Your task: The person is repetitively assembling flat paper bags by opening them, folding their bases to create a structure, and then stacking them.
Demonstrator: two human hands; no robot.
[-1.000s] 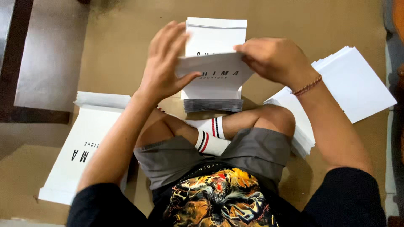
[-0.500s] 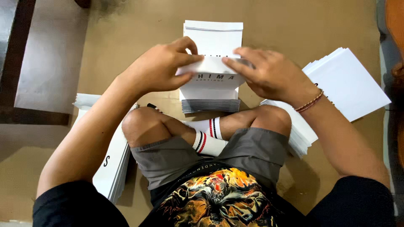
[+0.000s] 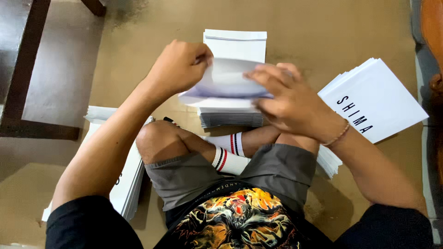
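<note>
From the head camera, the white paper sheet (image 3: 226, 78) that lay flatter between the hands half a second ago now bows upward above the central stack (image 3: 233, 117). The left hand (image 3: 180, 67) is curled, fingers pinching the sheet's left edge; the right hand (image 3: 286, 101) lies spread over its right side, perhaps pressing rather than gripping. The smooth white side stack (image 3: 378, 99) fans out on the tan floor (image 3: 323, 27).

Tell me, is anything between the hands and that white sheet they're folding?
Nothing visible. Both the left hand and the right hand already grip the white sheet directly, above the stack before the crossed legs.
</note>
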